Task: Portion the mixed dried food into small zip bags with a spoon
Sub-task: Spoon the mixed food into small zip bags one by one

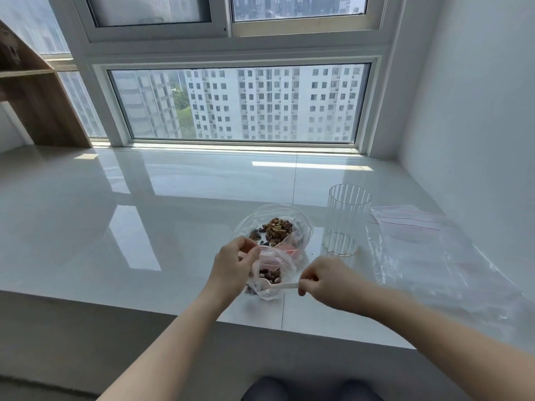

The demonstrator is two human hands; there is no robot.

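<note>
Here, on a glossy white sill (173,198) below a window (237,102), left hand (231,266) pinches a zip bag (272,273); right hand (324,279) pinches, apparently, a spoon (282,285).

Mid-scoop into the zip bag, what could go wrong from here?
1. The left hand pinches only one edge of the small zip bag, so the limp mouth may sag or close and pieces could spill onto the windowsill.
2. The right hand holds the white spoon at the very end of its handle; a tilt there could tip the load outside the bag.
3. The bag is near the sill's front edge, so spilled food may roll off.
</note>
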